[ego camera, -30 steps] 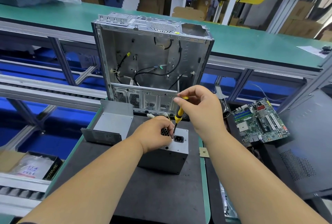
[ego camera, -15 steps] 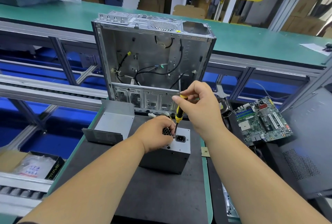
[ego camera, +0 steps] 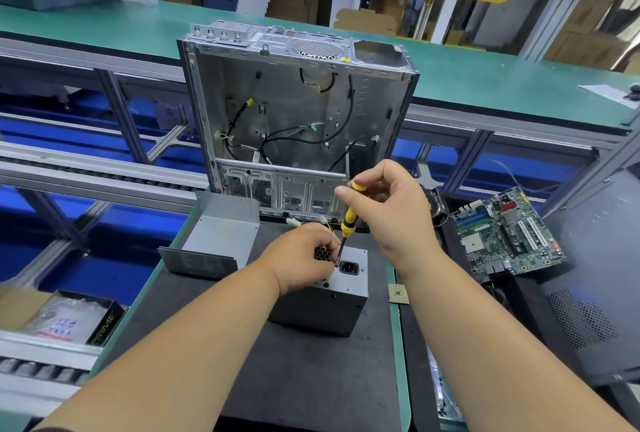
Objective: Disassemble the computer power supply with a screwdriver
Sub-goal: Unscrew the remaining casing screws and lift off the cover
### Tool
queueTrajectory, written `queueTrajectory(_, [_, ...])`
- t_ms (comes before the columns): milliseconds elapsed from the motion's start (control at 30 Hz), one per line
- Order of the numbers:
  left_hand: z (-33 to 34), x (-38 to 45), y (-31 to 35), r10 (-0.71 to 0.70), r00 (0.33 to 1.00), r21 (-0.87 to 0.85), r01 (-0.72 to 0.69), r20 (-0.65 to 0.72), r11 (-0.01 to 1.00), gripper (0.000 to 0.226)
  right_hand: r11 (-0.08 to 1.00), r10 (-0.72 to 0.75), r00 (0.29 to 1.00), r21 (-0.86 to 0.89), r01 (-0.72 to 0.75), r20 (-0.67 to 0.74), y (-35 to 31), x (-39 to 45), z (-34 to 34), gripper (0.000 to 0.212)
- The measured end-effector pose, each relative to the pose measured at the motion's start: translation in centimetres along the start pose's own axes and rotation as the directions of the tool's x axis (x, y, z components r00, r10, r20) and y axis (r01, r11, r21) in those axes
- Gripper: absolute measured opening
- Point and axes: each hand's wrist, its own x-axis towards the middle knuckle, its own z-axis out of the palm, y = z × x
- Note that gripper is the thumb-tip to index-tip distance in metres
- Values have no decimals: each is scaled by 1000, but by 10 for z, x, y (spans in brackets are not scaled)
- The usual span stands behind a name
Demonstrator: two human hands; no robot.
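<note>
On the dark mat of the tabletop point(ego camera: 311, 379), just in front of the gutted computer case point(ego camera: 294, 112), stands the power supply point(ego camera: 332, 296), already out of the case and resting on one side, socket face turned up. Appears intact as a box: cover on, seams closed, nothing of its insides showing. Judged early in the job, then, with at least one screw on the upper face being worked and the cover, plus whatever lies under it, yet to come off. Cannot tell how many screws are out; too small to see.

Beside it on the left, a bent sheet-metal bracket point(ego camera: 214, 241); to the right, apart from the mat, a bare motherboard point(ego camera: 505, 234) and a small square chip point(ego camera: 398, 294) near the mat's edge.

Left hand point(ego camera: 301, 260) curled down onto the top face of the power supply over the fan grille, fingertips gathered close around the screwdriver's shaft near its tip, steadying both. Whether pinching the shaft or merely touching it, hard to say.

Right hand point(ego camera: 388, 213) raised above, wrist bent, thumb and fingers closed lightly around the top of the yellow-and-black screwdriver point(ego camera: 348, 220), a twirling grip rather than a fist. Tool nearly upright, leaning slightly, tip planted beside the black power socket point(ego camera: 348, 267). Forearms converging from the lower corners toward the box.
</note>
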Motion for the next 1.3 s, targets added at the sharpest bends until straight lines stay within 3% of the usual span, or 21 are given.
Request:
queueTrajectory(267, [0,1,0,5,1000,-21,-5,1,1000,24,997,-17,998,-78,22,68,4,5,-3,18])
queueTrajectory(500, [2,1,-2,-9,1000,-20,9,-5,1000,18,999,-19,1000,51,18,20,14,1,-3,6])
queueTrajectory(733, [1,2,-1,-13,1000,-14,13,-7,1000,19,987,-55,998,-149,52,-14,7,6,0,28])
queueTrajectory(1067, [-1,0,3,-3,1000,8,4,-1,1000,24,990,5,997,-139,5,74,1,7,-3,9])
queueTrajectory(1300, [-1,0,5,14,1000,4,-13,-9,1000,24,989,-48,998,-140,51,27,0,5,2,28])
